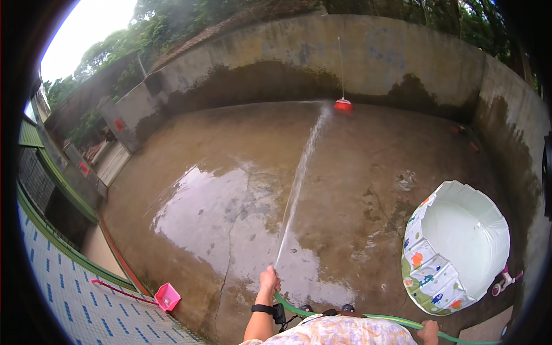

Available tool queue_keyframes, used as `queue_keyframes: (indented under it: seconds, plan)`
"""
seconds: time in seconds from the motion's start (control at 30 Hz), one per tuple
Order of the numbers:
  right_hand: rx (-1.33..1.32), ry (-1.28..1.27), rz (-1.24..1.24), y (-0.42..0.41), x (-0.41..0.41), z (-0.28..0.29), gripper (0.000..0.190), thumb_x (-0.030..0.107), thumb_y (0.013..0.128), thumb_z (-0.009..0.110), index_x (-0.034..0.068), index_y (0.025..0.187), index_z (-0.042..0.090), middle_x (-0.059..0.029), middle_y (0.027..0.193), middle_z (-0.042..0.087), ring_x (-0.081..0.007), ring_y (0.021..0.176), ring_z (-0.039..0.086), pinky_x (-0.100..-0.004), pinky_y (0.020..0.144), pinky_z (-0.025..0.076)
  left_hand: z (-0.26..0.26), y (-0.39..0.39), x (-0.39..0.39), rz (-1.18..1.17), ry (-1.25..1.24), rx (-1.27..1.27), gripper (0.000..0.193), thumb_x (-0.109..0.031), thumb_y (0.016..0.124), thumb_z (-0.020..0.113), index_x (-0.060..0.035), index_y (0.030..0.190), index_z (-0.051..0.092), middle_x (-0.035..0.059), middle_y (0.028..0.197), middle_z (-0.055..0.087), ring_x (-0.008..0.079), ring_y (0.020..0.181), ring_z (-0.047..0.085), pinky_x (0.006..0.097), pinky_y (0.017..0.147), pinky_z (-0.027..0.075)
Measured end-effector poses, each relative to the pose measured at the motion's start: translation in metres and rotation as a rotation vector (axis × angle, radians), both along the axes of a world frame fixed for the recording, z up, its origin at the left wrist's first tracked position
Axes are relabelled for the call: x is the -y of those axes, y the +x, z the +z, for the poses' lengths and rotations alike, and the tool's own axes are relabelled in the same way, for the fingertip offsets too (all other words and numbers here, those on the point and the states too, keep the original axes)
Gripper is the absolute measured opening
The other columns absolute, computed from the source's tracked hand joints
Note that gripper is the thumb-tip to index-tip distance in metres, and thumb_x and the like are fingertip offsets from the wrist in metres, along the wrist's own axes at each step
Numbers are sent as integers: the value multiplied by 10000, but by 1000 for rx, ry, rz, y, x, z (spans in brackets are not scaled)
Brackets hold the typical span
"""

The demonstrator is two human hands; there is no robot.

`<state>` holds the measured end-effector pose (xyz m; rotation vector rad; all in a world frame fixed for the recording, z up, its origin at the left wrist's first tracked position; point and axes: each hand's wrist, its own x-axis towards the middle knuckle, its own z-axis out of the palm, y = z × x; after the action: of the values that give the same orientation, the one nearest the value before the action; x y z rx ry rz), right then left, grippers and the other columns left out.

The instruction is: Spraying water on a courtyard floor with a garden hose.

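Observation:
My left hand (270,280) grips the end of a green garden hose (392,318). A jet of water (297,185) shoots from it across the wet concrete floor (345,207) towards the back wall. The jet comes down just left of a broom (343,103) with red bristles, which stands upright against that wall. Lower right, my right hand (428,331) is closed around a further length of the hose, which crosses in front of my body.
A white folding tub (457,233) with cartoon prints stands on the right, a pink wheeled toy (506,281) partly behind it. At lower left, a pink long-handled dustpan (167,296) leans by the tiled wall (73,297). Concrete walls (267,64) enclose the yard; a gateway (110,161) opens left.

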<state>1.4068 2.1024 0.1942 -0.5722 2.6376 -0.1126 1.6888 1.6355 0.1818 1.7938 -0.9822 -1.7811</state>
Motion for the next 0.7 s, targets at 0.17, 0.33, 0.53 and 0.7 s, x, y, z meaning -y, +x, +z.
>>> queue_keyframes:
  seconds: [0.17,0.33,0.53,0.7]
  plan:
    - [-122,56,33,-12,-28,-54,248,300,513,675,105,663,646,-150,681,585,-320,706,559,-378,684,459,6,-3,-3,-42,17,12,311,-279,755,303,-69,529,343,57,402,305,176,291,283,327,307,275]
    - [-115,29,23,-8,-27,-51,249,287,507,680,101,669,643,-148,683,586,-317,705,560,-375,695,456,0,0,-6,-71,11,56,287,-256,739,312,-65,527,346,56,391,297,174,288,279,328,304,276]
    - [-91,67,18,2,-24,-33,194,142,523,598,123,710,644,-116,722,596,-289,725,563,-354,697,454,8,-17,-12,-83,-35,83,303,-237,744,331,-54,503,356,59,382,312,170,270,287,316,276,256]
    - [-99,58,-14,6,-31,-29,198,145,529,595,126,720,647,-123,748,597,-299,758,551,-355,723,451,18,-38,-15,-162,-50,103,319,-229,747,327,-53,482,350,60,369,305,173,262,282,313,269,248]
